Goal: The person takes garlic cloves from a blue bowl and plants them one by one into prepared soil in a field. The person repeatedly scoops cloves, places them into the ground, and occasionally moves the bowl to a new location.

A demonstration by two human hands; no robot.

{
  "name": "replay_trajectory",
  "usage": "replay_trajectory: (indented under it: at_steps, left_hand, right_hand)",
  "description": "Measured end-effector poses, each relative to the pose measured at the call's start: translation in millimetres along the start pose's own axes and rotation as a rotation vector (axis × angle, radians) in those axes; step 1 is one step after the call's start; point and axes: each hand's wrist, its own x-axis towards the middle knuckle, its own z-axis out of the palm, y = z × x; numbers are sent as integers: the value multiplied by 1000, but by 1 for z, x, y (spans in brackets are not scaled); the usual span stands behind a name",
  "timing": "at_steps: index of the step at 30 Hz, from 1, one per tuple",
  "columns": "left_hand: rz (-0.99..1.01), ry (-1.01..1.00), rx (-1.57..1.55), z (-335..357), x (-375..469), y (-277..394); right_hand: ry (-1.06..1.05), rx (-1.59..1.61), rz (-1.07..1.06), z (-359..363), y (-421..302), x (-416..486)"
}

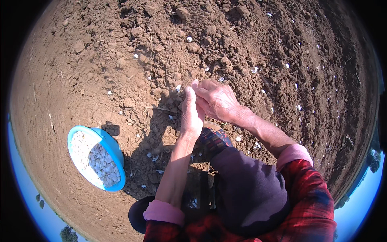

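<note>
My left hand (192, 116) is raised over the soil, thumb up, its palm turned toward my right hand and hidden from me. My right hand (217, 99) meets it, with its bent fingers against the left thumb and fingers. Whether either holds anything is hidden; a pale tip between them could be a fingertip or a clove. Just left of the fingertips a white garlic clove (178, 88) sits on the soil. To the left, a blue plastic basin (118, 151) tilts on the ground, holding many peeled-looking garlic cloves (102, 161), partly in shade.
Loose, cloddy brown soil (90, 66) spreads all around. Garlic cloves dot it in rows toward the right, among them one clove (254, 70) beyond my right hand. My patterned shoe (216, 137) and bent knee (251, 193) are below my hands. My shadow falls between them and the basin.
</note>
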Motion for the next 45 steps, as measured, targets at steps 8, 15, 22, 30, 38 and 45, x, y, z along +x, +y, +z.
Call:
replay_trajectory:
  at_steps: [8, 15, 22, 30, 38, 45]
  left_hand:
    - [-83, -155, 309, 11, 14, 20]
    - [53, 48, 636, -51, 21, 112]
    - [225, 472, 954, -150, -80, 217]
    - [292, 1102, 1171, -265, -184, 207]
    - [354, 1009, 1954, -326, -178, 172]
    - [460, 984, 1334, -329, -174, 161]
  right_hand:
    - [-89, 569, 524, -33, 65, 13]
    - [373, 34, 630, -43, 235, -2]
    - [252, -366, 312, -10, 260, 15]
    - [-30, -501, 510, -37, 247, 30]
    - [-103, -108, 456, -16, 101, -109]
    - [-474, -110, 901, 4, 17, -294]
